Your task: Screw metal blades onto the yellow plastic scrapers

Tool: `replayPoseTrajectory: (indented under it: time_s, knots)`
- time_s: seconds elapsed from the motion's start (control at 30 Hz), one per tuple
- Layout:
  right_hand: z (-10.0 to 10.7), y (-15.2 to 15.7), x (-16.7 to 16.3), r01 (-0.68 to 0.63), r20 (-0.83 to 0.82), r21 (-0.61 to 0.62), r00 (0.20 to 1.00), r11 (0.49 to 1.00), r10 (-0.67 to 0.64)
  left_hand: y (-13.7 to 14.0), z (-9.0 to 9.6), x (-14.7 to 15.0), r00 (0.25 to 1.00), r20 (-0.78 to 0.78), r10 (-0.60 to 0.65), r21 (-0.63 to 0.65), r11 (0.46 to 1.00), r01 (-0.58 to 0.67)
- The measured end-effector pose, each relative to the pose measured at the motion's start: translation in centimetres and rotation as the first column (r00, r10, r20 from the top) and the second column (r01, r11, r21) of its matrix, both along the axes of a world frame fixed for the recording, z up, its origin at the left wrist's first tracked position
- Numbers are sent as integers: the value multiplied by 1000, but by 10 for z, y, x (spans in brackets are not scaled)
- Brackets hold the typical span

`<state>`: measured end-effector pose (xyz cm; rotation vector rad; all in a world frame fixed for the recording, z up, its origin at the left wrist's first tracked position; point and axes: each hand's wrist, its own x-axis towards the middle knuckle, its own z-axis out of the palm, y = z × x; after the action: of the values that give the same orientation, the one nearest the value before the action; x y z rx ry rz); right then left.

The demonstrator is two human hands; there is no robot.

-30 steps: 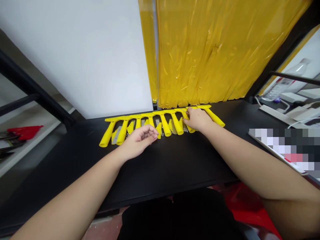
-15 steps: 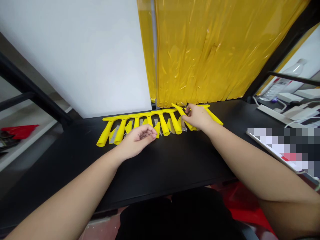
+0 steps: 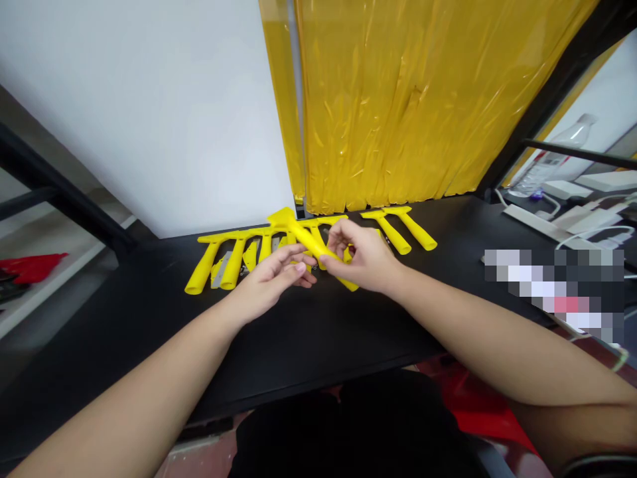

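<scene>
Over black tabletop (image 3: 338,338), right hand (image 3: 373,260) clamped on partly hidden yellow tool (image 3: 306,237), left hand (image 3: 269,284) nearby, cannot tell if gripping

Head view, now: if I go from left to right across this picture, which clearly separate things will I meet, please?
Red item on the shelf → leftmost yellow handle → left hand → right hand → rightmost yellow handle → clear bottle.

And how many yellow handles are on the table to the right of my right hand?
2: one handle beside your right hand, another just beyond it, at the row's right end. That hand may hide more.
</scene>
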<state>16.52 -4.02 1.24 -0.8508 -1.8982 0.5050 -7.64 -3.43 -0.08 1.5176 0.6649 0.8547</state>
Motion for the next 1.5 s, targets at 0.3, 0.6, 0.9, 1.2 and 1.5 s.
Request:
replayPoseTrajectory:
  time_s: [0.3,0.6,0.9,1.2,1.5]
  knots:
    - [10,1,14,-57,76,200,996,978,43,-2,5,0,981,80,177,-117,979,-167]
    - [14,66,153,699,168,-6,706,715,-688,-1,15,-3,960,-75,271,-153,948,-280]
    - [-5,72,235,864,616,-375,502,335,-607,5,8,-9,956,-143,256,-74,960,-268]
    - [8,57,207,841,474,-114,514,528,-716,4,7,-9,953,-180,243,0,969,-247]
    - [4,57,140,450,707,1,632,893,-319,7,7,-10,953,-198,229,25,973,-228]
